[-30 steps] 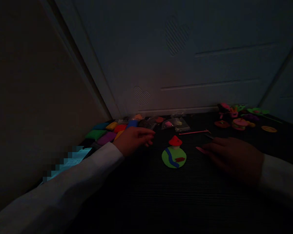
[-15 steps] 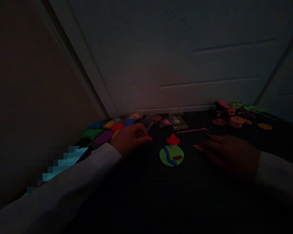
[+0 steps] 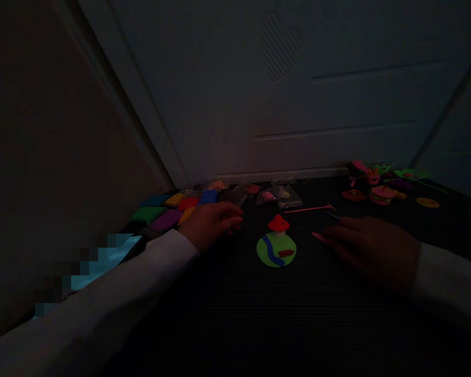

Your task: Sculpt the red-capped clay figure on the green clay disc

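The green disc [image 3: 281,244] lies on the dark table [image 3: 275,314], a red-capped mushroom [image 3: 278,224] at its far edge. Left of the disc is the left hand [image 3: 210,226], fingers slightly parted; right of it, the right hand [image 3: 377,251] touches a pink tool [image 3: 318,238], grip unclear.

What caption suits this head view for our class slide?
Left hand and right hand flank a green disc and red-capped mushroom shape.

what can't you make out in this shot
All in the head view:
- pink tool: rear end hidden by the right hand
- grey tip: the rest hidden by the same hand
- blue sheet: partly pixelated, cut across by the left sleeve
- back-right figures: too small and dark
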Demonstrator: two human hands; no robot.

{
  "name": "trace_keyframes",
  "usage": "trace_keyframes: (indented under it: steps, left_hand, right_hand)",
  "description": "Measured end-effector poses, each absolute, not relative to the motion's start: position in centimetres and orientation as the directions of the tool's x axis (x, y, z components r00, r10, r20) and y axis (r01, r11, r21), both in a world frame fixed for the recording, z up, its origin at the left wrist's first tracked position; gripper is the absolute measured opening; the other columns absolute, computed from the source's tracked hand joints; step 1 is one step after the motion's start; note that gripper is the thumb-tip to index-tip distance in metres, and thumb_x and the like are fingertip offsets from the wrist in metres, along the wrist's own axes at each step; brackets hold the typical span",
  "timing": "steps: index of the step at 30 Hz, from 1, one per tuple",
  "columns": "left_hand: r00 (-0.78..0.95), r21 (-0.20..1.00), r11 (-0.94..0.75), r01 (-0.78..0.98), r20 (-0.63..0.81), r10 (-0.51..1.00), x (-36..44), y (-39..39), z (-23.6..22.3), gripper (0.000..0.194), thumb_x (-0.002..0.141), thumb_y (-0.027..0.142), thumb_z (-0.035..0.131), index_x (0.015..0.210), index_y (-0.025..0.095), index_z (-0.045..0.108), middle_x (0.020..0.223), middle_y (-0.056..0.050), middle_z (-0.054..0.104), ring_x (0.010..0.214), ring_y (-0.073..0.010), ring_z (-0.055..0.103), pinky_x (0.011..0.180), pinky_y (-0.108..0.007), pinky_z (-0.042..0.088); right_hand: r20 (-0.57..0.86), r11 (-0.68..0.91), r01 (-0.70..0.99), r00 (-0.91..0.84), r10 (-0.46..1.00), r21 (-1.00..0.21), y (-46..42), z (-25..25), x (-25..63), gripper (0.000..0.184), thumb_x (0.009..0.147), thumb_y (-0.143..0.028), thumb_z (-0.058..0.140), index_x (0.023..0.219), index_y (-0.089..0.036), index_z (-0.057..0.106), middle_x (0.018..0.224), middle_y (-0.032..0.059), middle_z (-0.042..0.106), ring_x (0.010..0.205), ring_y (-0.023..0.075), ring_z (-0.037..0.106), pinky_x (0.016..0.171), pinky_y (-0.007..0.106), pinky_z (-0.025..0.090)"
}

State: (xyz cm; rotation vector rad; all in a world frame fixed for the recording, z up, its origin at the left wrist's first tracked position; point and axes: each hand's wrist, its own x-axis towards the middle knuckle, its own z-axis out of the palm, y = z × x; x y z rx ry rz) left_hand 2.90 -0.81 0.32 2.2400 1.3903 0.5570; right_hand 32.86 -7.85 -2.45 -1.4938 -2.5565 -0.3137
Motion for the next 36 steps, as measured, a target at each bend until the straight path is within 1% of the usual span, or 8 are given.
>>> trace_keyframes:
  steps: [3, 5, 12, 16, 24, 30, 34, 36]
  left_hand:
    - [0.387, 0.468, -0.387, 0.794, 0.102, 0.916, 2.99, -1.07, 0.70, 0.029, 0.073, 0.044, 0.057, 0.076, 0.015, 0.058, 0.058, 0.000, 0.059, 0.053, -0.0141, 0.057, 0.047, -0.025, 0.042]
    - [0.377, 0.396, -0.400, 0.826, 0.138, 0.916, 3.03, -1.09, 0.83, 0.031, 0.072, 0.047, 0.057, 0.070, 0.016, 0.057, 0.056, 0.000, 0.056, 0.053, -0.0146, 0.054, 0.049, -0.026, 0.039]
    - [0.458, 0.327, -0.483, 0.812, 0.156, 0.875, 3.22, -0.75, 0.35, 0.022, 0.081, 0.031, 0.051, 0.100, 0.021, 0.057, 0.094, -0.002, 0.065, 0.084, -0.0154, 0.060, 0.074, -0.028, 0.044]
    - [0.443, 0.323, -0.470, 0.821, 0.158, 0.882, 3.41, -0.97, 0.44, 0.024, 0.074, 0.033, 0.061, 0.091, 0.018, 0.055, 0.081, 0.000, 0.064, 0.072, -0.0127, 0.059, 0.063, -0.023, 0.044]
    - [0.439, 0.240, -0.470, 0.849, 0.175, 0.881, 3.47, -1.24, 0.53, 0.027, 0.073, 0.041, 0.060, 0.071, 0.016, 0.053, 0.058, 0.003, 0.052, 0.054, -0.0107, 0.049, 0.050, -0.022, 0.033]
    - [0.467, 0.200, -0.503, 0.841, 0.204, 0.860, 3.47, -1.38, 0.54, 0.022, 0.084, 0.037, 0.045, 0.086, 0.018, 0.056, 0.074, -0.001, 0.061, 0.066, -0.0142, 0.056, 0.060, -0.026, 0.039]
    - [0.480, 0.205, -0.512, 0.834, 0.189, 0.857, 3.53, -1.34, 0.35, 0.026, 0.085, 0.029, 0.043, 0.108, 0.019, 0.053, 0.094, -0.004, 0.065, 0.082, -0.0171, 0.060, 0.072, -0.029, 0.043]
    - [0.486, 0.209, -0.516, 0.831, 0.179, 0.856, 3.49, -1.23, 0.25, 0.026, 0.083, 0.028, 0.047, 0.106, 0.020, 0.054, 0.096, -0.003, 0.065, 0.085, -0.0165, 0.060, 0.073, -0.028, 0.043]
  right_hand:
    - [0.243, 0.473, 0.875, -0.484, 0.841, 0.104, -8.02, -2.22, 32.82, 0.032, 0.089, -0.031, 0.034, 0.105, -0.022, 0.060, 0.091, 0.0076, 0.062, 0.075, 0.0189, 0.059, 0.067, 0.034, 0.045]
    - [0.241, 0.477, 0.874, -0.486, 0.840, 0.099, -8.12, -2.10, 32.77, 0.031, 0.089, -0.030, 0.035, 0.105, -0.021, 0.061, 0.092, 0.0078, 0.062, 0.076, 0.0183, 0.059, 0.067, 0.032, 0.045]
    - [0.262, 0.476, 0.874, -0.484, 0.835, 0.096, -8.05, -2.12, 32.65, 0.030, 0.089, -0.030, 0.037, 0.104, -0.022, 0.061, 0.092, 0.0075, 0.062, 0.076, 0.0179, 0.059, 0.066, 0.031, 0.044]
    - [0.239, 0.481, 0.873, -0.487, 0.840, 0.088, -8.02, -2.07, 32.71, 0.032, 0.089, -0.030, 0.035, 0.105, -0.021, 0.061, 0.091, 0.0080, 0.062, 0.075, 0.0185, 0.059, 0.066, 0.033, 0.044]
    - [0.240, 0.485, 0.869, -0.492, 0.837, 0.092, -7.93, -2.49, 32.94, 0.031, 0.090, -0.032, 0.034, 0.104, -0.022, 0.060, 0.089, 0.0066, 0.061, 0.073, 0.0179, 0.058, 0.065, 0.032, 0.043]
    - [0.263, 0.486, 0.869, -0.491, 0.830, 0.091, -8.04, -2.33, 32.78, 0.030, 0.089, -0.029, 0.036, 0.104, -0.021, 0.061, 0.091, 0.0079, 0.062, 0.073, 0.0181, 0.058, 0.065, 0.032, 0.044]
    - [0.279, 0.488, 0.869, -0.489, 0.826, 0.079, -8.14, -2.19, 32.75, 0.029, 0.088, -0.029, 0.038, 0.103, -0.021, 0.062, 0.092, 0.0083, 0.062, 0.074, 0.0180, 0.059, 0.065, 0.031, 0.044]
    - [0.281, 0.490, 0.868, -0.491, 0.824, 0.081, -8.12, -2.23, 32.81, 0.029, 0.088, -0.029, 0.038, 0.102, -0.021, 0.062, 0.089, 0.0078, 0.062, 0.073, 0.0176, 0.059, 0.064, 0.031, 0.043]
